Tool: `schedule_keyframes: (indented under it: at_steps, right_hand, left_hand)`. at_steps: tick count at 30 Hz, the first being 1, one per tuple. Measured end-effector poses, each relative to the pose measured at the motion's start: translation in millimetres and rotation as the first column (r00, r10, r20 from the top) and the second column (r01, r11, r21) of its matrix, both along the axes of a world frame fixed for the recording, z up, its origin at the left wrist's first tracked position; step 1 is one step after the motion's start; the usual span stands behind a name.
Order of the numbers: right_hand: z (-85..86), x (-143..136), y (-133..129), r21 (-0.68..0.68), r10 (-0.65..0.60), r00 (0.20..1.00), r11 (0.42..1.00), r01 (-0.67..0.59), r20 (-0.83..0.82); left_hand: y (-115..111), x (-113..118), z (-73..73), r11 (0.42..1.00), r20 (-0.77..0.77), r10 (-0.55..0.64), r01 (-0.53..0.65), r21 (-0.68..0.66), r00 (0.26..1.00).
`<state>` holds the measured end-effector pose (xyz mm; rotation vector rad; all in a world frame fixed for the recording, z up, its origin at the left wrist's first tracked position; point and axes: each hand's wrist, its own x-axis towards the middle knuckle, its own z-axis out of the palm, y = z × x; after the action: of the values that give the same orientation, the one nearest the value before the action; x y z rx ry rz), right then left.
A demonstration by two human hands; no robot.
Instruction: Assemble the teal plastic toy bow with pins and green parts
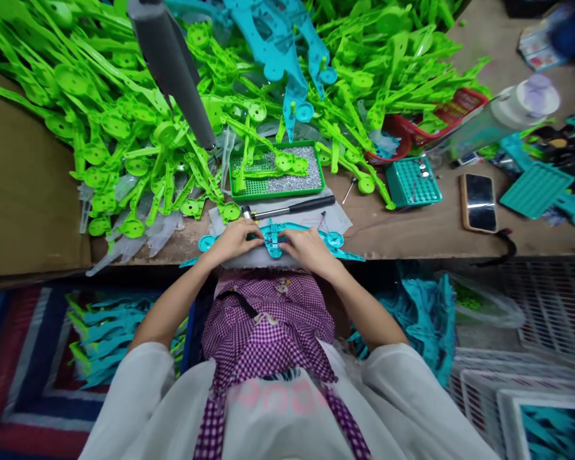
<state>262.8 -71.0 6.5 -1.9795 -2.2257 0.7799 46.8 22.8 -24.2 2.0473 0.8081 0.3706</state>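
Note:
A long turquoise plastic part lies across the table's front edge, with a round disc near each end and a raised piece at its middle. My left hand is closed on it, fingertips just left of the middle piece. From the other side my right hand grips the same part, fingers bent against the middle piece. What lies under the fingertips is too small to tell. Thin reddish wire shows beside my right hand. Just beyond the part rests a hammer with a black handle, on a pale sheet.
A green tray of small metal pieces stands behind the hammer. A dark electric screwdriver hangs at upper left. Green parts are heaped behind. To the right are a teal basket, a phone and a bottle.

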Motion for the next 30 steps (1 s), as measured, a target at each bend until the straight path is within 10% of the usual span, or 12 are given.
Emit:
schedule_keyframes:
  at_steps: [6, 20, 26, 30]
  right_hand:
    - [9.0, 19, 18, 0.104, 0.011, 0.999, 0.995, -0.008, -0.030]
    - [-16.8, 19, 22, -0.091, -0.057, 0.951, 0.995, 0.030, -0.303]
    - [-25.8, 30, 23, -0.133, -0.058, 0.867, 0.991, -0.010, -0.496]
    - [-18.3, 25, 19, -0.090, 0.011, 0.933, 0.995, -0.046, -0.359]
  left_hand:
    - [5, -4, -0.7, 0.979, 0.071, 0.176, -0.167, -0.116, 0.982]
    - [3, -8, 1.1, 0.995, 0.084, 0.091, -0.086, -0.055, 0.992]
    - [-12, -24, 5.4, 0.927, -0.029, 0.231, -0.211, 0.311, 0.972]
    - [-21, -31, -3.9, 0.914, -0.014, 0.285, -0.267, 0.306, 0.958]
